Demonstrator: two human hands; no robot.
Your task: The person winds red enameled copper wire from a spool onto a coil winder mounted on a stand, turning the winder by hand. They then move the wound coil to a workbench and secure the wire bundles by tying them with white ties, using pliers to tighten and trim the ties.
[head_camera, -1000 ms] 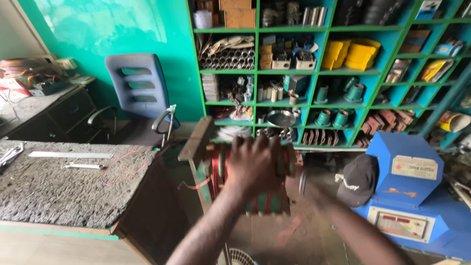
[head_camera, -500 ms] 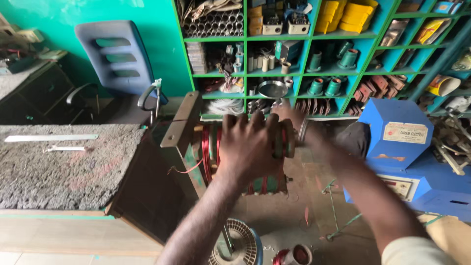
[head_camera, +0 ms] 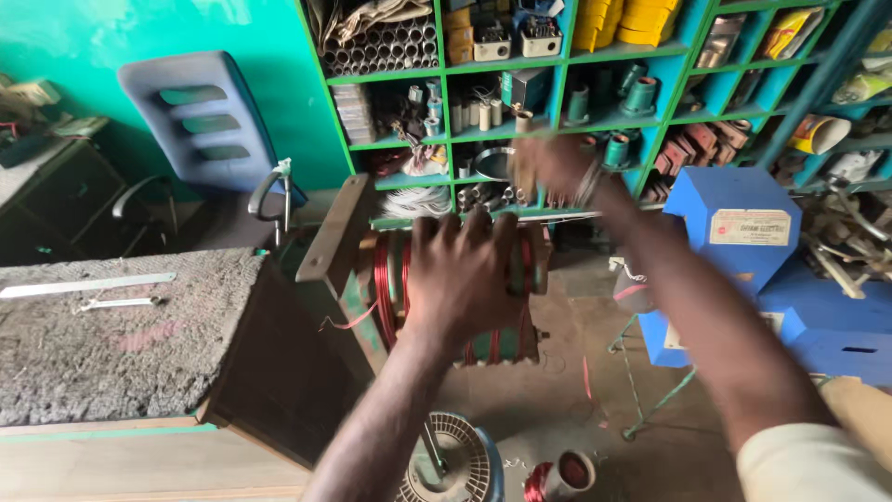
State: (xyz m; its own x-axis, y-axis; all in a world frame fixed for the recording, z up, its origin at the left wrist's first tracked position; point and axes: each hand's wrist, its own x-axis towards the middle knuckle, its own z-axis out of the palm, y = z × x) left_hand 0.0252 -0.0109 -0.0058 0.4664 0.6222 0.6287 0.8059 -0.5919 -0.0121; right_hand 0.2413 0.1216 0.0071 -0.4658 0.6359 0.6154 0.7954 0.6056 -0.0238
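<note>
Red copper wire, wound in bands on a coil former (head_camera: 395, 279), sits on a winding frame just right of the desk (head_camera: 121, 353), with a wooden side board (head_camera: 330, 232) at its left end. Left hand (head_camera: 460, 279) spread wide and laid flat over the top of the former, fingers pointing away toward the shelves, palm pressing on the green and red segments; probably placed so to steady the winding and keep the turns tight. Forearm rising from the bottom edge, wrist straight.

Right hand (head_camera: 553, 163) raised beyond the far right end of the former, blurred, arm stretched out long from the lower right corner with a pale sleeve at the shoulder; looks closed around something at that end, perhaps a crank, but too smeared to tell what, or whether the grip is truly closed.

Outward: grey felt-like covering on the desk, with a metal strip (head_camera: 88, 284) lying on it. Below the former, on the floor, a round fan-like grille (head_camera: 451, 460) and a small spool of red wire (head_camera: 557, 474). To the right, a blue machine box (head_camera: 734, 223). Behind, green shelves (head_camera: 441, 102) packed with tubes, parts and yellow boxes, and a grey-blue chair (head_camera: 209, 116) against the teal wall.
</note>
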